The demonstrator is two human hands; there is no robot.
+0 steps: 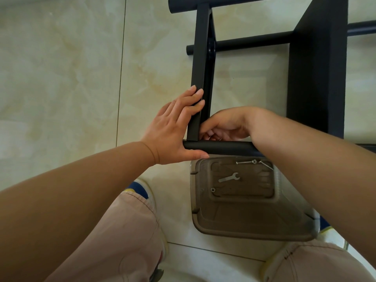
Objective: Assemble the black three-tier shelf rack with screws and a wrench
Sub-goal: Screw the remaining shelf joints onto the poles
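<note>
Black shelf rack (317, 78) lies on the tiled floor (61, 78), far of a clear plastic bin (254, 224). Left hand (173, 129) rests flat, fingers straight, against the upright panel (200, 58) at its joint with the near tube (219, 147). Right hand (225, 125) is curled inside that corner; its grip cannot be determined. Wrench (229, 177) and screws (247, 162) lie in the bin.
</note>
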